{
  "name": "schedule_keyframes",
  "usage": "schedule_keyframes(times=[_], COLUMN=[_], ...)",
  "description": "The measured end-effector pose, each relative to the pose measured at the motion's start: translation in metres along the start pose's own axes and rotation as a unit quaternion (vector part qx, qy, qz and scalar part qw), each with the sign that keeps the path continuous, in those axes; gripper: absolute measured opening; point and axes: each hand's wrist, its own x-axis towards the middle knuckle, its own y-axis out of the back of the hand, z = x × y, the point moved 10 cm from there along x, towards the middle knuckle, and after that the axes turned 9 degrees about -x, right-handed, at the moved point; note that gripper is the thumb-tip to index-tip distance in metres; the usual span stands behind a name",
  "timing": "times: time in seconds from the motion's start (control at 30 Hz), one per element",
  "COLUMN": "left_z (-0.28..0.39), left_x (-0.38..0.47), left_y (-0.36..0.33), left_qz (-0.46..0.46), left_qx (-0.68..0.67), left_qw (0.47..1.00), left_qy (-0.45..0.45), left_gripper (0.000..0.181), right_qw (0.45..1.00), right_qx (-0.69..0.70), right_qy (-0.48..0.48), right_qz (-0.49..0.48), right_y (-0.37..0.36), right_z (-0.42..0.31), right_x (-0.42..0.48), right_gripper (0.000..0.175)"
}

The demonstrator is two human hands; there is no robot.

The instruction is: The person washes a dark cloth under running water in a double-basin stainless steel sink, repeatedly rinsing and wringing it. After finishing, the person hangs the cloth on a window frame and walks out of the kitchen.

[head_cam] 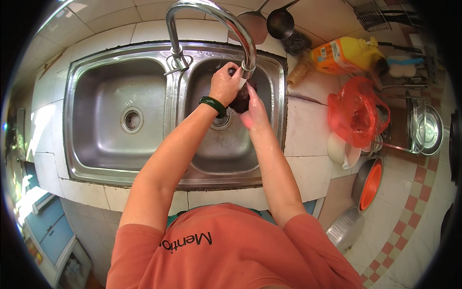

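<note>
Both hands are together over the right basin of a steel double sink [223, 159], directly beneath the spout of a chrome gooseneck faucet [220, 11]. My left hand [225, 85], with a dark green bangle at its wrist, grips the upper left side of a dark, wet object [241, 103]. Against the object's right side rests my right hand [255, 110], its fingers pointing up towards the spout. What the dark object is, I cannot tell, as the hands and spout hide much of it. Water seems to run from the spout. Part of the drain [221, 124] shows below the hands.
The left basin [104, 144] lies beside the hands. Right of the sink are a yellow jug [346, 54], a dark scrubber [296, 42], a red plastic bag [357, 112] and a white pot [341, 150]. A ladle [280, 23] and a wide turner [251, 23] stand behind.
</note>
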Motion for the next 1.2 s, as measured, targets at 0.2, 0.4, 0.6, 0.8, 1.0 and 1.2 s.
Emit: schedule_keyframes(times=[0.2,0.4,0.6,0.8,1.0,1.2], left_z=[-0.095,-0.088,-0.071,-0.032,-0.020,0.013], left_x=[-0.048,-0.080,-0.082,-0.078,-0.048,-0.042], left_y=[0.009,-0.006,-0.015,-0.045,-0.014,-0.001], left_qz=[0.017,-0.034,-0.049,-0.215,-0.172,-0.152], left_qx=[-0.409,-0.550,-0.469,-0.444,-0.299,-0.137], left_qw=[0.842,0.756,0.826,0.847,0.932,0.979], left_qy=[0.352,0.353,0.309,0.198,0.114,0.001], left_gripper=[0.060,0.069,0.094,0.065,0.042,0.080], right_qw=[0.989,0.954,0.989,0.995,0.978,0.974], right_qx=[-0.084,-0.217,-0.072,-0.033,-0.151,-0.146], right_qy=[0.092,0.182,0.111,0.089,0.145,0.173], right_qz=[0.078,0.098,0.065,0.035,0.022,0.006], right_y=[0.003,-0.036,-0.042,-0.043,-0.053,-0.063], right_z=[-0.070,-0.107,-0.112,-0.123,-0.159,-0.174], right_x=[-0.023,-0.042,-0.044,-0.051,-0.068,-0.073], right_gripper=[0.030,0.024,0.022,0.049,0.068,0.065])
